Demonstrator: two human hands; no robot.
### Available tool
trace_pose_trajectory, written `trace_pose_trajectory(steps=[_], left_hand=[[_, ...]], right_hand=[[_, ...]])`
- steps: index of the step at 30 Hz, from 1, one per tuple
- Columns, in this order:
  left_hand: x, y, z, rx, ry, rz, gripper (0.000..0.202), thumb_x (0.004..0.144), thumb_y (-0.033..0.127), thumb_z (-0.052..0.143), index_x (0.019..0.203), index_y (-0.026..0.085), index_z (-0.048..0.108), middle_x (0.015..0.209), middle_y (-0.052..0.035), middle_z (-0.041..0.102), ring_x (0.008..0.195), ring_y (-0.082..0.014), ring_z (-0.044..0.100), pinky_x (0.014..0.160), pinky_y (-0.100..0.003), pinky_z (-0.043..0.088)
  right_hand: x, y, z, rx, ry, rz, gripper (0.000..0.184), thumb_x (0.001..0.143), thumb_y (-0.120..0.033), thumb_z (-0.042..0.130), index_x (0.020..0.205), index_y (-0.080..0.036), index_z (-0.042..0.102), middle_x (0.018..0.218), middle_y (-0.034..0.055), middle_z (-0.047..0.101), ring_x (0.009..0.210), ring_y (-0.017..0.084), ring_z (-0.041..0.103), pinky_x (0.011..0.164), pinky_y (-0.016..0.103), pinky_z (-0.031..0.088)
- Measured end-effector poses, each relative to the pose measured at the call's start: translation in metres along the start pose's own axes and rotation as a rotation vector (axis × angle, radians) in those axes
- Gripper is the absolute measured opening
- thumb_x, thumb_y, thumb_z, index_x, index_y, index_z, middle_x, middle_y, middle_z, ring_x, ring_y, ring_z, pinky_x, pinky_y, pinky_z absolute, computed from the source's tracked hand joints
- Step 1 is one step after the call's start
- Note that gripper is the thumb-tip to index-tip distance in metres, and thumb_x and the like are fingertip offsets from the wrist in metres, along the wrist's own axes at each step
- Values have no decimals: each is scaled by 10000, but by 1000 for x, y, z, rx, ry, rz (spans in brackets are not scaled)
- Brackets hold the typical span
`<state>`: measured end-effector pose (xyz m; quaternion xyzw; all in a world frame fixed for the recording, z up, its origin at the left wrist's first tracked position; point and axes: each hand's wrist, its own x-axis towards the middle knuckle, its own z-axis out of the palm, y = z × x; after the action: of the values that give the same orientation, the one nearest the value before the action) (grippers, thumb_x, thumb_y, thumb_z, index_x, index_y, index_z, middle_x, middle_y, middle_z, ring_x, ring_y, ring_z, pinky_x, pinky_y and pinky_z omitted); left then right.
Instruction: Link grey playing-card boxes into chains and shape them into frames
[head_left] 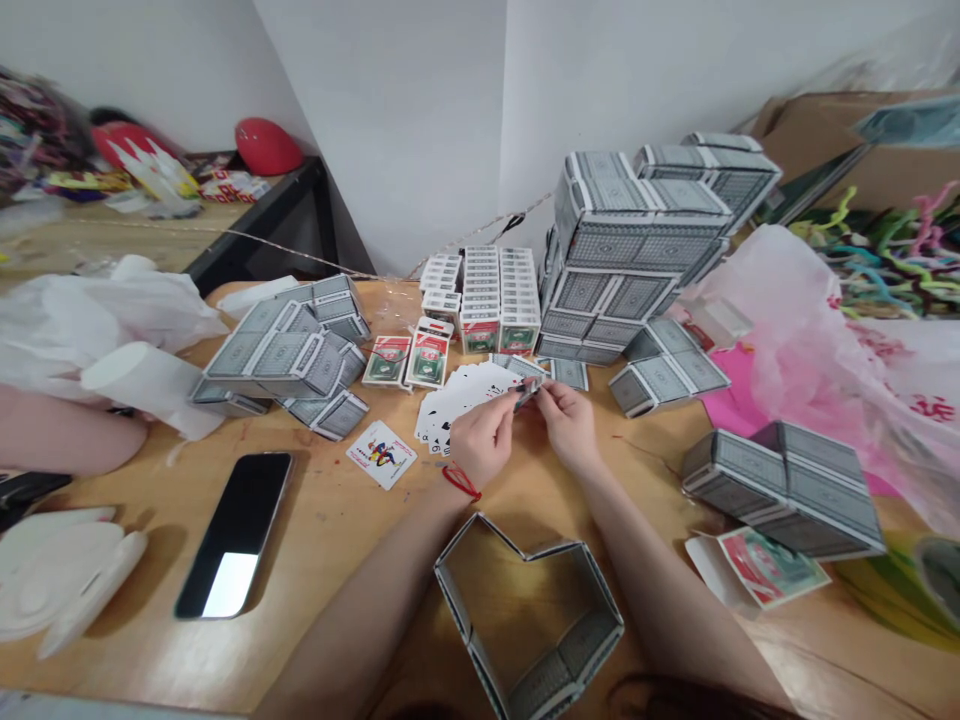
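My left hand [482, 438], with a red cord on its wrist, pinches a small folded playing card [529, 388] from the left. On the other side of that card, the thumb and fingers of my right hand [568, 424] are closed on it too. Loose cards [452, 405] lie fanned face up beside and behind my left hand. To their left is a joker card [381, 455]. Between my forearms stands an open heart-shaped frame [570, 655] built from folded cards. More grey-backed cards [568, 373] lie just beyond my fingers, partly hidden.
A tall stack of folded-card blocks [622, 250] stands behind right, with more blocks [787, 480] nearer. Card boxes [500, 300] are stacked at the back. Another card-block pile [289, 350], a phone [236, 535] and a white roll [154, 385] are on the left. A plastic bag [810, 300] lies right.
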<state>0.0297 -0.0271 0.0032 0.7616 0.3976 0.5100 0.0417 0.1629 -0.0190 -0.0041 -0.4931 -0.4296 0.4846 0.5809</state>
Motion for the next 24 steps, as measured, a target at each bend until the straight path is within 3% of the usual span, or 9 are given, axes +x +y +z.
trace_pose_trajectory(steps=[5,13,16,18,22,24], left_hand=[[1,-1,0,35,40,-103,206,837,135,485,982,146,631,859,-67,708,769,-143,671,709,-225,536],[1,-4,-2,-102,-106,152,286,818,68,468,1049,168,604,1012,-61,683,933,-134,644,854,-249,523],[0,-4,-1,-115,-141,172,296,821,66,454,1054,171,604,1024,-60,679,953,-136,638,863,-260,521],[0,-3,0,-104,-122,85,274,827,90,460,1038,174,613,990,-61,689,917,-139,649,828,-252,527],[-1,-4,2,-103,-5,-249,217,838,172,478,986,165,636,889,-62,704,765,-134,666,699,-221,534],[0,-6,2,-133,21,-355,216,837,195,480,978,153,639,870,-63,703,725,-128,662,655,-209,529]], right_hand=[[0,0,0,-30,1,-2,278,749,-405,574,889,-175,643,801,38,697,699,182,643,720,327,506],[-2,2,0,-83,70,-46,197,728,-326,565,828,-170,632,774,40,699,748,186,638,717,309,490],[-2,4,0,-99,101,-24,172,711,-313,581,803,-175,625,765,36,697,747,189,641,708,308,491],[-2,3,0,-66,76,17,194,713,-339,588,815,-177,619,765,38,696,721,190,641,692,314,497],[0,-1,0,32,-3,81,269,726,-409,587,857,-176,616,738,34,692,636,182,636,662,329,511],[1,-2,0,21,-11,81,290,724,-427,592,859,-171,621,731,32,690,613,176,631,659,327,512]])
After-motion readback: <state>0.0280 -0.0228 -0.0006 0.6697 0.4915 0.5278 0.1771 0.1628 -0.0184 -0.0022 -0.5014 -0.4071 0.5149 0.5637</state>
